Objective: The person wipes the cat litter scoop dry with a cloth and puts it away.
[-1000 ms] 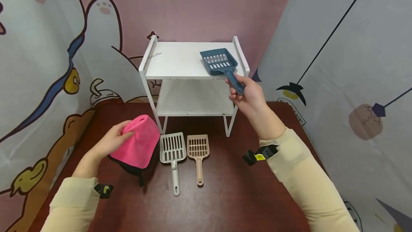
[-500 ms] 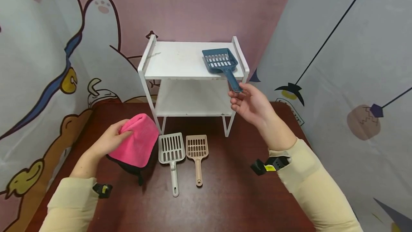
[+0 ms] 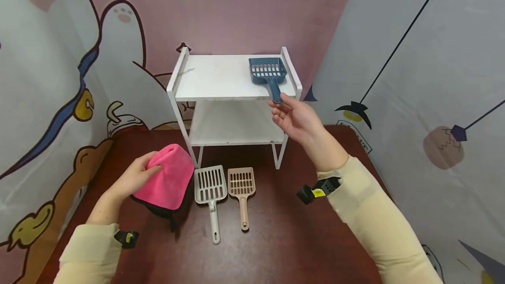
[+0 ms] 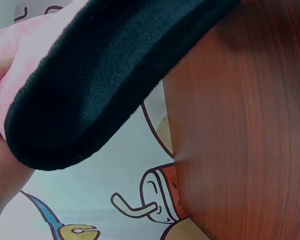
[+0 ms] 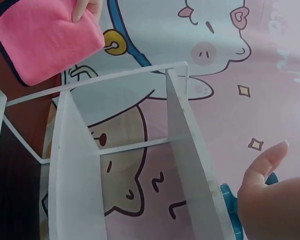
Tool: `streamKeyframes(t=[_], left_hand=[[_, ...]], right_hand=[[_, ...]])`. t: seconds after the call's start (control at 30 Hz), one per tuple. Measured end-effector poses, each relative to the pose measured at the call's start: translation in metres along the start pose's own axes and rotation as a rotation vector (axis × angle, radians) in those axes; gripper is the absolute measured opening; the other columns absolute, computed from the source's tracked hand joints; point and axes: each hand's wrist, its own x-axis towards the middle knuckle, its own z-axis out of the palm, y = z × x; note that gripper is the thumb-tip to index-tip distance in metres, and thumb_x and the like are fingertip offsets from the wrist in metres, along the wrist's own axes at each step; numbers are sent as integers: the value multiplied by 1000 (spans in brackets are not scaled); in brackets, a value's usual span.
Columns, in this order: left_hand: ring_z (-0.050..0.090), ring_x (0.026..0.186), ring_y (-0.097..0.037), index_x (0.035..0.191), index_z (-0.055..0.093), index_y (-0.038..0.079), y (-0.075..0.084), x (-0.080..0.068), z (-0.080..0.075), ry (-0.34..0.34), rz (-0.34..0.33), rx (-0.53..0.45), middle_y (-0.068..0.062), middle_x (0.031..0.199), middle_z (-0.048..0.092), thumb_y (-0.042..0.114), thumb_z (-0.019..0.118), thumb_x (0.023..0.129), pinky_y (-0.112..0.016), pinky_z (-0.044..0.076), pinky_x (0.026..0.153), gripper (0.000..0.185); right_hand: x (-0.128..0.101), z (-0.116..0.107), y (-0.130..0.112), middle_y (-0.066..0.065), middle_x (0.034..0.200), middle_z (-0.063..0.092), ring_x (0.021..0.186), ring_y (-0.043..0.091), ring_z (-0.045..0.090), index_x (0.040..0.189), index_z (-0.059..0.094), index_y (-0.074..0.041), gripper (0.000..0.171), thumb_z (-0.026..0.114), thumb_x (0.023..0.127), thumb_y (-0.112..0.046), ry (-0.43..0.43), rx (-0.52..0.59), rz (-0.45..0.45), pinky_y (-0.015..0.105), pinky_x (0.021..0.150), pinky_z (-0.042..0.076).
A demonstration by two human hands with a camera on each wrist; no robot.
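Observation:
At the right front of the white shelf's (image 3: 217,73) top board lies a blue slotted litter scoop (image 3: 260,67), its handle sticking out past the front edge. My right hand (image 3: 301,119) pinches the handle's end between thumb and fingers; in the right wrist view this hand (image 5: 275,200) covers much of the scoop. My left hand (image 3: 136,176) grips a pink cloth (image 3: 171,179) with a black underside, held over the table's left side. The left wrist view shows that dark underside (image 4: 100,80) close up. A light grey litter scoop (image 3: 210,185) and a beige one (image 3: 242,181) lie on the table.
The shelf has a lower board (image 3: 236,122) and thin white legs standing on the brown table (image 3: 276,231). Walls covered in cartoon prints (image 3: 236,12) close off the back and both sides. The two lying scoops sit just in front of the shelf.
My right hand has moved left and slightly up, turning the blue scoop's handle straighter and bringing its pan level on the shelf. My left hand and the cloth stay almost where they were.

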Motion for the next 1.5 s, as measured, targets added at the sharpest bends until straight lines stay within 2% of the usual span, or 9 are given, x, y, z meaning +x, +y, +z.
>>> streamKeyframes(t=[0.17, 0.3, 0.57, 0.7, 0.77, 0.93, 1.2, 1.33, 1.5], left_hand=[[54, 61, -12, 119, 47, -1, -1, -1, 0, 9, 18, 4, -12, 80, 54, 13, 52, 95, -28, 47, 53, 28], [54, 62, -11, 119, 47, 0, 1, -2, -2, 18, 20, 10, -12, 81, 54, 13, 52, 95, -27, 46, 54, 28], [53, 60, -12, 118, 48, 0, 1, 2, -1, 10, 22, 6, -11, 79, 53, 13, 52, 95, -27, 45, 53, 26], [53, 60, -12, 119, 48, 0, -1, 3, 0, 10, 18, 7, -11, 79, 53, 13, 52, 95, -27, 45, 53, 27], [53, 61, -12, 120, 48, -1, -1, 3, 0, 14, 21, 8, -12, 81, 54, 12, 52, 95, -27, 46, 54, 29], [54, 62, -12, 121, 47, -1, 0, 0, -3, 30, 13, 7, -14, 83, 55, 12, 52, 95, -27, 47, 55, 30], [53, 61, -11, 120, 47, -1, -5, -2, -8, 29, 6, 1, -11, 81, 55, 15, 51, 96, -27, 46, 54, 30], [53, 61, -10, 120, 48, -1, -7, -2, -6, 34, 13, -3, -11, 81, 55, 14, 51, 96, -27, 45, 54, 29], [54, 60, -10, 120, 50, -1, -8, 0, -1, 44, 19, -17, -12, 80, 56, 14, 54, 94, -27, 47, 54, 30]], right_hand=[[1, -2, 0, 5, 85, 61, 67, 11, 56, 111, 42, -11, 18, 39, 101, -25, 26, -32, 14, 19, 62, 48], [0, -5, 2, 4, 78, 60, 64, 11, 57, 103, 42, -9, 12, 38, 101, -21, 15, -60, 26, 18, 61, 48], [6, 0, -1, 3, 73, 60, 62, 10, 56, 100, 41, -8, 7, 37, 101, -14, 47, -11, 8, 16, 59, 47], [13, 4, -2, 5, 80, 61, 68, 11, 58, 107, 40, -9, 9, 39, 100, -14, 81, 21, 12, 17, 63, 49], [13, 3, -2, 7, 91, 59, 74, 13, 59, 111, 39, -10, 11, 39, 100, -15, 82, 43, 16, 19, 65, 49], [6, -8, 3, 8, 108, 49, 84, 15, 59, 117, 36, -10, 19, 38, 101, -20, 36, 24, 38, 20, 70, 49], [4, -66, 54, 2, 90, 61, 80, 12, 63, 112, 43, -7, 22, 35, 102, -25, -122, -233, 160, 21, 75, 52], [15, -91, 93, 2, 90, 61, 81, 12, 63, 112, 43, -6, 23, 34, 101, -24, -135, -316, 244, 24, 76, 52], [31, -113, 140, 5, 97, 59, 89, 16, 62, 116, 45, -1, 30, 36, 100, -25, -103, -447, 350, 30, 81, 52]])
